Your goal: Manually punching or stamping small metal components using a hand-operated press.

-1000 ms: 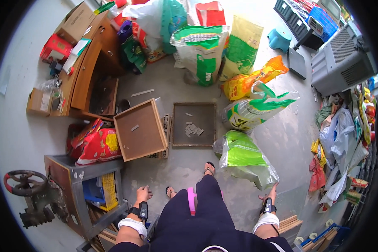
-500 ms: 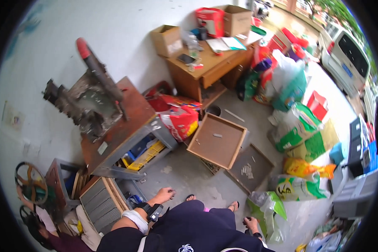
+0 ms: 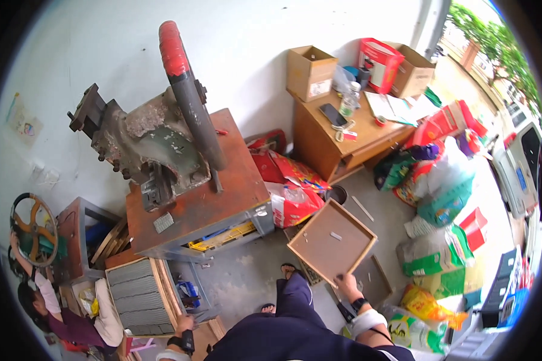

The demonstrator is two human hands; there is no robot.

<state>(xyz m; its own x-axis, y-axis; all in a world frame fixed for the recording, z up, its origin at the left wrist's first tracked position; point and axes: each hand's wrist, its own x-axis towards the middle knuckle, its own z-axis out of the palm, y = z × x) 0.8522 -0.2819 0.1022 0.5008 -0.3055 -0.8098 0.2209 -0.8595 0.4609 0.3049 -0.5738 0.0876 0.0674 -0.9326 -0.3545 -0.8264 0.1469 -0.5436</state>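
- Since the earlier frame, the view has swung left; the left hand (image 3: 185, 323) has dropped beside the ribbed stack (image 3: 140, 298) at lower left, and the right hand (image 3: 346, 283) has come up to the wooden-rimmed tray (image 3: 312, 242).
- At far lower left, a co-worker (image 3: 66, 323) reaches to a wheel (image 3: 36, 230), so that side offers little room.
- Upper left, a heavy lever press (image 3: 156, 129) stands on the red-brown worktop (image 3: 238, 174); its corner juts toward the open floor (image 3: 244, 262) near the middle.
- Lower left of centre, the left hand's fingers are at the stack's wooden edge; whether they grip or merely rest, I cannot tell.
- Right of centre, the tray sits askew, a loose grey strip (image 3: 336, 236) lying on it.
- At its lower corner the right hand's fingers meet the rim; whether they grasp it, I cannot tell. Holding opposite sides and keeping it level would likely stop the strip sliding.
- Lower right, bags (image 3: 412, 328) crowd near a second tray (image 3: 380, 287), so the floor to the left looks freer for moving.
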